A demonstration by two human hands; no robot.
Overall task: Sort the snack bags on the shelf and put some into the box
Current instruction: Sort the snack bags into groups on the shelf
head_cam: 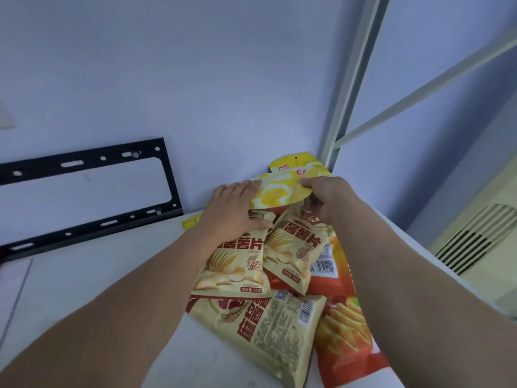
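A heap of snack bags lies on the white shelf top near the wall corner. Both hands hold a flat yellow-and-white bag above the heap. My left hand grips its left end, thumb resting on a beige chip bag. My right hand pinches the right end. Another yellow bag stands behind against the wall. A second beige chip bag and a third, turned sideways, lie nearer me. Orange fries bags sit to the right. No box is in view.
A black metal bracket is fixed to the wall at the left. A white shelf post rises at the corner. A small yellow packet lies by the wall. A vented white unit stands lower right.
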